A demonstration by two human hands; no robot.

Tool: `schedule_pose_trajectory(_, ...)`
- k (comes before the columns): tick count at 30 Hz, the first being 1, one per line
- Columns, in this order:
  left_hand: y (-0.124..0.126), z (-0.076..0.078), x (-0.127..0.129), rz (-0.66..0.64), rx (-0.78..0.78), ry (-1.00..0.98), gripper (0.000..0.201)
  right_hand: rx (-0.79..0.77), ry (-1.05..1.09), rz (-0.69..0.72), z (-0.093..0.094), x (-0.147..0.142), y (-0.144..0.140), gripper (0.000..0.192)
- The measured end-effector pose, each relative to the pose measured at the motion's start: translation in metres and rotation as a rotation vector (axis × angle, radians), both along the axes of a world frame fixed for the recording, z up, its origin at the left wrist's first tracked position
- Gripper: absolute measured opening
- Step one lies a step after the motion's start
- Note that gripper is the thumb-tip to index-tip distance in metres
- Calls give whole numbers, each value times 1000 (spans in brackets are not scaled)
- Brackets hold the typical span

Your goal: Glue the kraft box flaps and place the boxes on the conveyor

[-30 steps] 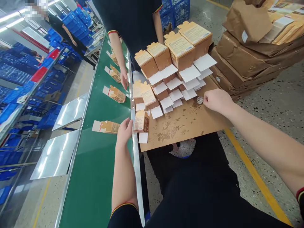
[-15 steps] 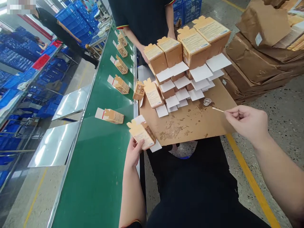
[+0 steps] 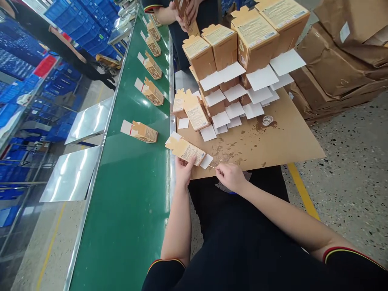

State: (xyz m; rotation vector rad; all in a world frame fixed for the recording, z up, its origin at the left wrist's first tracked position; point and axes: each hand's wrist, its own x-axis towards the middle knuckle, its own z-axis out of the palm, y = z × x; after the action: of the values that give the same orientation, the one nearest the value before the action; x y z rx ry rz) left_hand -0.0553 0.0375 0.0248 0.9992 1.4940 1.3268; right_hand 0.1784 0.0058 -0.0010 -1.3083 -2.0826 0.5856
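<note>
My left hand point(image 3: 184, 169) holds a small brown carton point(image 3: 187, 150) with a white flap, tilted over the near edge of the cardboard worktop point(image 3: 291, 141). My right hand point(image 3: 230, 176) pinches a thin stick point(image 3: 213, 166) whose tip touches the carton's white flap. A small clear dish point(image 3: 267, 120) sits on the worktop amid dark stains, well away from both hands. Behind it rise stacked rows of brown cartons point(image 3: 224, 52) with white flaps hanging open.
A green conveyor belt point(image 3: 127, 194) runs on the left with several cartons point(image 3: 144, 132) lying on it. A co-worker's hands point(image 3: 186, 12) hold a carton at the far end. Brown paper bundles point(image 3: 342, 68) are piled at right. Blue crates point(image 3: 75, 24) fill the far left.
My right hand came from the dish to the carton, bringing the stick to its flap. My left hand lifted the carton off the belt's edge and brought it over the worktop's near edge.
</note>
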Motion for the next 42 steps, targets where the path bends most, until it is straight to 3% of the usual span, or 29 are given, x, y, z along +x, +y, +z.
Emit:
schedule_pose_trajectory(4, -3, 2, 4, -6, -7, 44, 85, 1, -91, 42, -1, -8, 8, 26)
schedule_pose_trajectory(9, -7, 0, 13, 9, 55, 60, 90, -5, -91, -22, 0, 4, 16, 29)
schedule_pose_trajectory(17, -23, -5, 24, 47, 62, 358, 84, 83, 260, -235, 10, 60, -8, 29)
schedule_pose_trajectory(25, -23, -4, 31, 52, 67, 361, 85, -39, 454, -270, 24, 66, -35, 33)
schedule_pose_trajectory(28, -25, -4, 1, 150, 50, 310, 86, -54, 501, -291, 22, 74, -34, 33)
schedule_pose_trajectory(33, -28, 2, -98, 530, 186, 314, 94, -100, 517, -391, 13, 97, -33, 39)
schedule_pose_trajectory(35, -29, 4, -128, 631, 141, 315, 91, -109, 519, -420, 11, 101, -31, 42)
schedule_pose_trajectory(38, -28, 7, -147, 653, 3, 321, 87, -138, 524, -433, 10, 99, -27, 44)
schedule_pose_trajectory(42, -31, 10, -142, 644, -48, 351, 87, -160, 534, -445, 13, 99, -23, 43)
